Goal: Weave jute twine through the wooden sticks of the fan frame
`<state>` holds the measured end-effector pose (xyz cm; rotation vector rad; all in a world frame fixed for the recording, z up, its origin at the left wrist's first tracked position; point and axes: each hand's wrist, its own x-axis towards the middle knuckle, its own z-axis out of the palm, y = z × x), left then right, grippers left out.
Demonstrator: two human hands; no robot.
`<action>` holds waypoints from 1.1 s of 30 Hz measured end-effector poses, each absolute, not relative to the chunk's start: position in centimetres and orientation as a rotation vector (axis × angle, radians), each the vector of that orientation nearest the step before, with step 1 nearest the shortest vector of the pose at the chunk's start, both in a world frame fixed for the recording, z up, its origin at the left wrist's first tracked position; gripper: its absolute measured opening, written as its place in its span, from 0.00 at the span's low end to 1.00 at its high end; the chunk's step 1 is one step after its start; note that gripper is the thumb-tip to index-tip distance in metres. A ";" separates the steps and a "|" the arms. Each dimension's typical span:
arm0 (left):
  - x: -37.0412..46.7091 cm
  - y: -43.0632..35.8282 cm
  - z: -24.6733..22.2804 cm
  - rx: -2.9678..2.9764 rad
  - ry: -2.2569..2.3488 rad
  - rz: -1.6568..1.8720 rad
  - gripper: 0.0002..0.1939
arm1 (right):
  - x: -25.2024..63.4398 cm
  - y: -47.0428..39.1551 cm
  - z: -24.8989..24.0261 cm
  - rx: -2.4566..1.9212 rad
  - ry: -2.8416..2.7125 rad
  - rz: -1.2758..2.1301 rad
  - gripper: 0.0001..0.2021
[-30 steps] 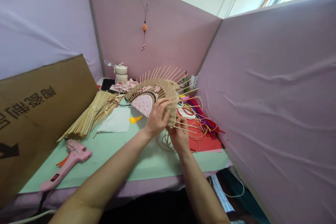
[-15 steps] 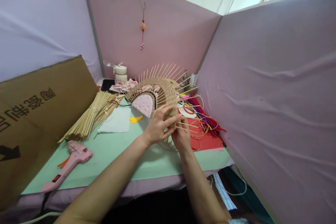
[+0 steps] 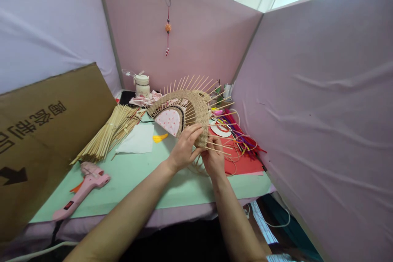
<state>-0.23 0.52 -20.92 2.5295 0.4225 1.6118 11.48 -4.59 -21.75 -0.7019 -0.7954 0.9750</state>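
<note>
A half-round woven fan (image 3: 201,108) with thin sticks fanning outward is held up over the table. At its inner side sits a pink piece with red dots (image 3: 168,122), edged by a dark band. My left hand (image 3: 186,146) grips the lower end of the woven band, its fingers bent over the front. Close beside it, my right hand (image 3: 214,159) is closed around the band's lower right edge among the sticks, with some fingertips hidden behind it. Loops of pale cord (image 3: 198,168) hang beneath the hands.
A bundle of sticks (image 3: 106,137), white paper (image 3: 136,139), a yellow tassel (image 3: 160,138) and a pink glue gun (image 3: 82,190) lie left. Red sheets (image 3: 242,163) and a tape roll (image 3: 220,129) are right. A cream bottle (image 3: 142,86) stands behind; cardboard (image 3: 39,131) leans left.
My left hand's fingers have drawn back from across the right hand and now rest lower on the band. The view has shifted slightly.
</note>
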 end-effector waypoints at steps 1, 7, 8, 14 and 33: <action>-0.2 0.6 -21.1 2.531 0.422 1.606 0.33 | 11.5 -4.6 -21.8 -0.695 -0.792 0.975 0.13; -0.2 0.4 -21.3 2.538 0.440 1.749 0.25 | 11.8 -4.7 -22.2 -0.723 -0.853 0.915 0.12; -0.3 0.3 -21.2 2.519 0.431 1.794 0.24 | 11.9 -5.0 -22.3 -0.765 -0.879 0.879 0.12; -0.4 0.0 -20.6 2.413 0.421 1.907 0.19 | 12.1 -8.2 -22.6 -1.079 -1.085 0.613 0.09; -0.3 -0.3 -20.6 2.397 0.448 1.878 0.18 | 12.0 -10.5 -21.2 -1.171 -1.167 0.522 0.08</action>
